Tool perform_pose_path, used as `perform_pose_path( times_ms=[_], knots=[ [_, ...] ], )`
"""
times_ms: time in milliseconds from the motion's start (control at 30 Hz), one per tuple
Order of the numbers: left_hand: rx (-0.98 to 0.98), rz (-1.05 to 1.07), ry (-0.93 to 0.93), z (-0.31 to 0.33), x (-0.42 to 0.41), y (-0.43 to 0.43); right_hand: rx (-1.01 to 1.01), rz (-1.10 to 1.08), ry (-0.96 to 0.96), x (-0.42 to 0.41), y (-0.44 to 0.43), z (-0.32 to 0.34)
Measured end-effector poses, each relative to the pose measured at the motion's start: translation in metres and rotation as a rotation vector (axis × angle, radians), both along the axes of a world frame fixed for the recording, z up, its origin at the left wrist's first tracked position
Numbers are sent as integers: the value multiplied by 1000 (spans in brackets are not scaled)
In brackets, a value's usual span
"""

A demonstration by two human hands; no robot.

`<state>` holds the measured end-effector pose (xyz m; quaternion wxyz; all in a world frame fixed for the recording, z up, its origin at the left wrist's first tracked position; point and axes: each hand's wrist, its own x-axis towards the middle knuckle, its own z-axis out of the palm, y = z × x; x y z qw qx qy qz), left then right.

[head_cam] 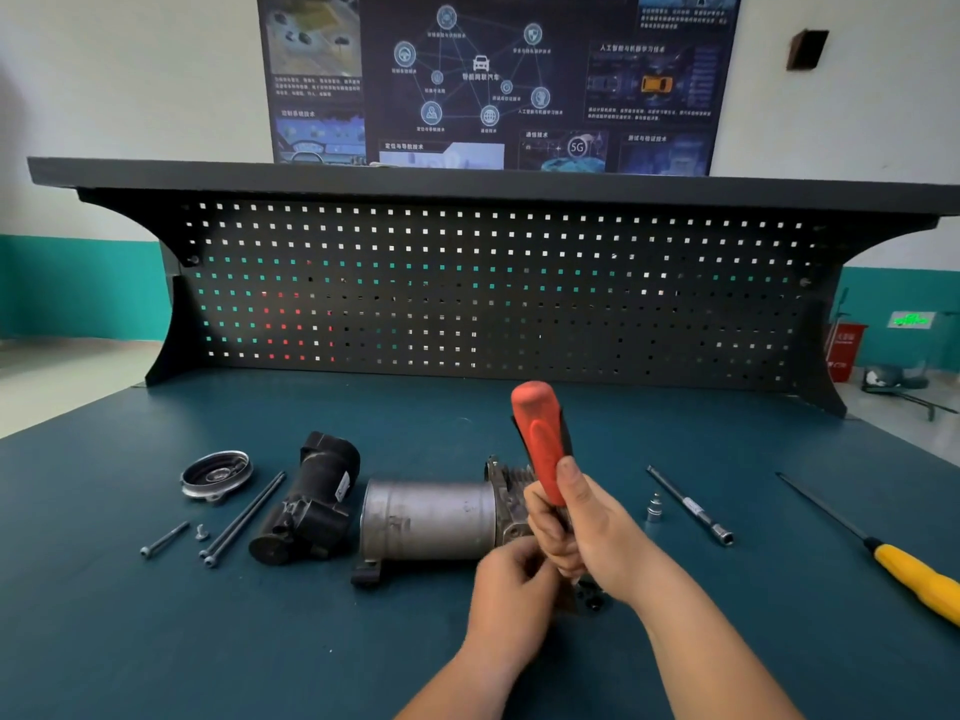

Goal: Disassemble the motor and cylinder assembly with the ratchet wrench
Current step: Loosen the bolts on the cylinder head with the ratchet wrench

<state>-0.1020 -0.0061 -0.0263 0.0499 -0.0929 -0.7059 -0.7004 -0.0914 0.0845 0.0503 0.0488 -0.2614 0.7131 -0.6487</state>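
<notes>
A grey metal motor cylinder [428,519] lies on its side on the blue bench, joined at its right end to a finned cylinder block [511,480] that my hands partly hide. My right hand [576,532] grips the red-handled ratchet wrench [537,439], whose handle stands nearly upright above the block; its head is hidden. My left hand [511,579] is curled at the block's lower right end, by the wrench's hidden head; what its fingers hold cannot be seen.
Left of the motor lie a black plastic housing [309,504], a round end cap [215,472], two long bolts [244,519], a shorter bolt [163,539] and a small screw [201,532]. To the right are a socket [654,509], an extension bar [688,504] and a yellow-handled screwdriver [914,576]. A pegboard [493,288] closes the back.
</notes>
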Motion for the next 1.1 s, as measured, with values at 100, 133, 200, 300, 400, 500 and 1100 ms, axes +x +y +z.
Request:
perform_pose_path(
  times_ms=[100, 133, 200, 300, 400, 500, 1100],
  knots=[
    [-105, 254, 352, -5, -1, -11, -4, -15, 7, 1, -2, 0],
    [-148, 321, 465, -5, -2, -13, 0, -17, 11, 1, -2, 0],
    [-313, 450, 693, 2, -5, -15, 4, -23, 24, 1, -2, 1],
    [-616, 528, 867, 13, -17, -16, -4, -33, 23, 1, -3, 3],
    [-1118, 303, 632, 32, -31, -14, -14, -48, 29, 1, -3, 1],
    [-1196, 103, 439, 38, -38, -7, -46, -65, 37, 1, -2, -3],
    [-925, 77, 626, 22, -26, -31, -170, -185, 126, 26, -25, -15]
  ],
)
